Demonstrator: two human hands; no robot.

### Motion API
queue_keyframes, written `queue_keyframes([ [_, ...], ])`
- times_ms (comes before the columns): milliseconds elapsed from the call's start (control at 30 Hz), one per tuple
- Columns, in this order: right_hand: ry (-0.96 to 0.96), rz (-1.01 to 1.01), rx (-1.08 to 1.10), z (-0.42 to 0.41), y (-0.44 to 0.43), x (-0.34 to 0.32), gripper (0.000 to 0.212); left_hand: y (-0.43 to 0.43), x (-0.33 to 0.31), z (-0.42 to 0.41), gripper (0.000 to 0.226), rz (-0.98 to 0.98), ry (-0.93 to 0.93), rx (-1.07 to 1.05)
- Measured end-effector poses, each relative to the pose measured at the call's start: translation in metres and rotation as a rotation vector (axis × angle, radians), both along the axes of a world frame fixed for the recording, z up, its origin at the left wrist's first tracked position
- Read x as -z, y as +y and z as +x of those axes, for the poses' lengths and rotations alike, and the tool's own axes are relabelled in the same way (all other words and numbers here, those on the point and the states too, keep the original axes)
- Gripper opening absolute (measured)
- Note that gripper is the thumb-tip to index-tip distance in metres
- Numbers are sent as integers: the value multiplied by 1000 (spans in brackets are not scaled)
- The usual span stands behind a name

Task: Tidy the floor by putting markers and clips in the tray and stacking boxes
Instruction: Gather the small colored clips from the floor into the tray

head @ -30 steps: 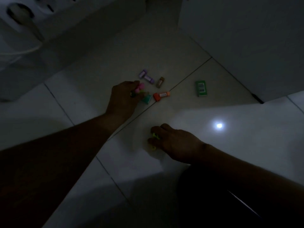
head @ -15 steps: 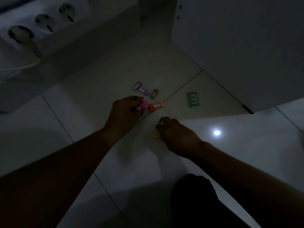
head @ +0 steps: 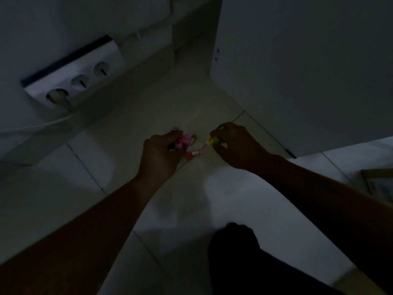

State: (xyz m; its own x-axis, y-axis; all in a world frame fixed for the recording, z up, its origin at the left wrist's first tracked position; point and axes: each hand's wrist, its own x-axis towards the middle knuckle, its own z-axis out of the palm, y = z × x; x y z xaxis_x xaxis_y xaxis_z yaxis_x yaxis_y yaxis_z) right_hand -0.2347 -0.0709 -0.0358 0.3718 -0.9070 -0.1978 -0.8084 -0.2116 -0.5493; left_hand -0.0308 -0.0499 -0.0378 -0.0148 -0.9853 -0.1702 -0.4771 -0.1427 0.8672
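The scene is very dark. My left hand [head: 161, 150] grips a bunch of small items, pink ones [head: 184, 139] showing at the fingertips, with a purple marker [head: 175, 128] peeking out just beyond them. An orange marker [head: 194, 154] lies on the tiled floor between my hands, and a small brown piece [head: 193, 137] lies beside the pink ones. My right hand [head: 236, 143] is curled over yellow-green items [head: 213, 141] on the floor. The green box is hidden, apparently under my right hand.
A white power strip [head: 76, 81] with a plugged cable sits at the back left. A white cabinet panel [head: 297, 71] stands right of my hands. A flat cardboard box [head: 380, 186] lies at the right edge. My dark knee [head: 234, 252] is at the bottom.
My right hand has moved forward and right with the yellow-green items, onto where the green box lay. My left hand still holds the pink items. The view tilted up.
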Motion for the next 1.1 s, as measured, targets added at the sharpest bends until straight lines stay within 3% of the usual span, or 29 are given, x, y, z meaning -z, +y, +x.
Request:
queue_keyframes([
  [167, -34, 38, 81, 7, 8, -90, 19, 11, -96, -2, 19, 8, -15, 51],
  [433, -40, 11, 217, 6, 22, -280, 18, 15, -298, -15, 36, 41, 59, 65],
  [700, -72, -34, 300, -15, 26, -500, 25, 14, -515, -39, 35, -4, 15, 77],
  [900, -109, -53, 401, -49, 40, -608, 31, 15, -612, -62, 38, -17, 31, 11],
  [1100, -78, -5, 470, -92, 49, -669, 34, 17, -667, -84, 43, 3, 79, -41],
])
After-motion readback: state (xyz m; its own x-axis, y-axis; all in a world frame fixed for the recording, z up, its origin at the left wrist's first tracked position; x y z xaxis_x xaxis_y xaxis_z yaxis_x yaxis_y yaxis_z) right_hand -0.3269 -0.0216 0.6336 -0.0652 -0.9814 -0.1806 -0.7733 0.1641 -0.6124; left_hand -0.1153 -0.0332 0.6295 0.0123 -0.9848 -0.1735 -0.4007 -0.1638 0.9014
